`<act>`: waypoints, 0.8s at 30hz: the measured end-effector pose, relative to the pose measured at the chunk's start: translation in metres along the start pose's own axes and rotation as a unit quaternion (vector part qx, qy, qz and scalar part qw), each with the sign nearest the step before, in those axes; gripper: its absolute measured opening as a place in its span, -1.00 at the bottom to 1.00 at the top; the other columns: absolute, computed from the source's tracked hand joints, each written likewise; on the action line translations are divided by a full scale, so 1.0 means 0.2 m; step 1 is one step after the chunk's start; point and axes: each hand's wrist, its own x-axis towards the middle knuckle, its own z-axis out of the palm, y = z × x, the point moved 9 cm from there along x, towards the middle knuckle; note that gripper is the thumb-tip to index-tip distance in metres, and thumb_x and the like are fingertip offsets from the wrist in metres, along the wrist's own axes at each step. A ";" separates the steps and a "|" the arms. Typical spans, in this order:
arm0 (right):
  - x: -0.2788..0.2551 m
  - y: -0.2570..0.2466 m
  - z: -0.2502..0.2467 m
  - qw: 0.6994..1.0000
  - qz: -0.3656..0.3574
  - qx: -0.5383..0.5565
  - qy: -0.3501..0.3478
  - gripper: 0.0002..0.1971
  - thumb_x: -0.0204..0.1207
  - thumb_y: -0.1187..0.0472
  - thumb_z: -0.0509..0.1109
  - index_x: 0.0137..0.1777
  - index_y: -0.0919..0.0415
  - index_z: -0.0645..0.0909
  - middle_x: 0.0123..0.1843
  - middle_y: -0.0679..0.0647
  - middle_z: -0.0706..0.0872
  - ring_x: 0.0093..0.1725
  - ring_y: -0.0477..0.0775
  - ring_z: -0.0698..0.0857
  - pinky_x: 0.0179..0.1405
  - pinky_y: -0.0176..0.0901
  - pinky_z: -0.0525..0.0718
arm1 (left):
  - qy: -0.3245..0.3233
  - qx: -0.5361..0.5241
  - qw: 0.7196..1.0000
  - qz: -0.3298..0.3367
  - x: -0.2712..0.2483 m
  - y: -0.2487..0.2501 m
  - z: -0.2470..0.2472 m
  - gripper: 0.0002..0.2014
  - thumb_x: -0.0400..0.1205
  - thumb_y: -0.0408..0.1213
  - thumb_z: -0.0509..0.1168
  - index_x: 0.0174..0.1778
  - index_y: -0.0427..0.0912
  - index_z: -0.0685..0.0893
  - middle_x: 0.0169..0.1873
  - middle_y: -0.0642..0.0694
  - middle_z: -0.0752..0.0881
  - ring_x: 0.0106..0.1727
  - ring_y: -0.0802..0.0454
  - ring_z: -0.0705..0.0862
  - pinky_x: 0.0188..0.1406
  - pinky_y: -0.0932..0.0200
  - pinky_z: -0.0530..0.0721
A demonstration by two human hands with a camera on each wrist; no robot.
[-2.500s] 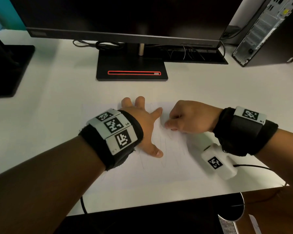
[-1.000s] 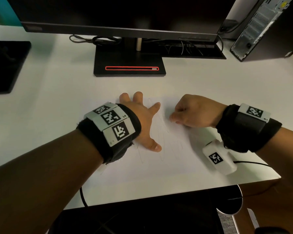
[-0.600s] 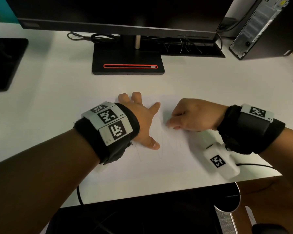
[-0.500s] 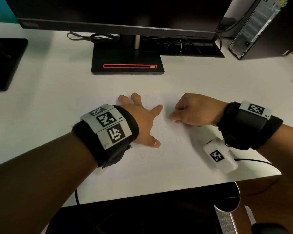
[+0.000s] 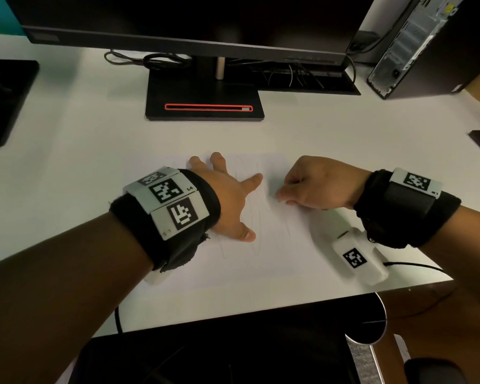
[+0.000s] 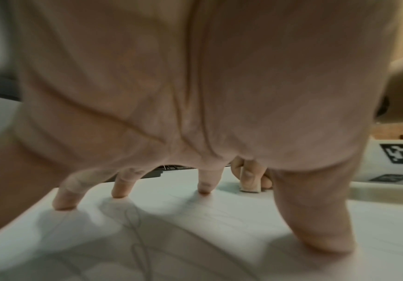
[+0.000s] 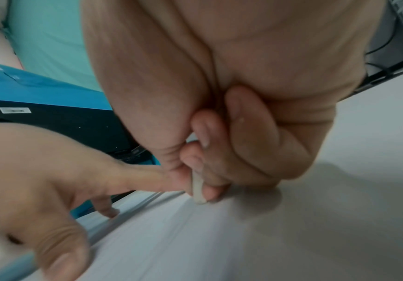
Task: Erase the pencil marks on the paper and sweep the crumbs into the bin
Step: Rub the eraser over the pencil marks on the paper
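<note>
A white sheet of paper [image 5: 261, 267] with faint pencil scribbles [image 5: 257, 217] lies on the white desk [image 5: 67, 167]. My left hand [image 5: 233, 200] presses flat on the sheet, fingers spread, as the left wrist view shows with fingertips [image 6: 204, 187] on the paper [image 6: 195, 237]. My right hand [image 5: 313, 184] is curled and pinches a small pale eraser [image 7: 197, 187], whose lower end touches the paper [image 7: 244, 237] just right of my left index finger. The eraser [image 6: 249, 188] also shows past my left fingers. The bin's rim [image 5: 377, 325] peeks below the desk edge at lower right.
A monitor on a black base [image 5: 205, 98] stands behind the paper, with cables [image 5: 150, 60] beside it. A computer tower [image 5: 416, 45] stands at the back right. A second black stand [image 5: 3, 101] is at the left. The desk's front edge [image 5: 261, 309] lies close below my wrists.
My right hand has shifted back and forth over the scribbles with the eraser, ending slightly lower and left. My left hand has stayed flat on the sheet.
</note>
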 end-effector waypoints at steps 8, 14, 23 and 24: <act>-0.02 0.01 0.01 1.000 0.000 -0.001 -0.003 -0.58 0.62 0.04 0.42 -0.37 0.34 0.60 -0.54 0.02 0.52 -0.55 0.01 0.44 -0.43 -0.20 0.48 | 0.008 0.010 1.000 0.010 -0.01 0.01 -0.01 -0.03 0.60 0.40 0.16 0.68 0.24 -0.39 0.69 -0.42 -0.07 0.66 -0.43 -0.07 0.48 -0.30 0.24; -0.04 -0.02 0.07 0.999 -0.011 -0.012 -0.034 -0.59 0.62 0.03 0.41 -0.34 0.34 0.62 -0.52 0.03 0.48 -0.54 0.01 0.40 -0.48 -0.22 0.45 | 0.007 0.011 1.000 0.012 -0.01 0.01 -0.01 -0.03 0.60 0.40 0.15 0.69 0.23 -0.39 0.68 -0.43 -0.05 0.66 -0.42 -0.05 0.49 -0.28 0.24; -0.07 0.00 0.06 1.000 -0.016 -0.002 -0.011 -0.57 0.62 0.06 0.42 -0.34 0.40 0.56 -0.52 0.01 0.44 -0.51 0.00 0.37 -0.38 -0.12 0.44 | 0.013 0.002 1.000 0.004 0.00 0.00 0.00 -0.02 0.58 0.42 0.16 0.68 0.26 -0.38 0.67 -0.46 -0.15 0.65 -0.47 -0.02 0.44 -0.28 0.30; -0.07 0.01 0.05 1.000 -0.017 -0.002 -0.002 -0.57 0.62 0.07 0.41 -0.37 0.38 0.50 -0.52 0.02 0.41 -0.52 0.00 0.34 -0.38 -0.10 0.42 | 0.013 0.002 1.000 0.003 0.00 0.00 0.00 -0.02 0.57 0.43 0.16 0.68 0.26 -0.38 0.67 -0.46 -0.15 0.64 -0.48 -0.01 0.44 -0.29 0.31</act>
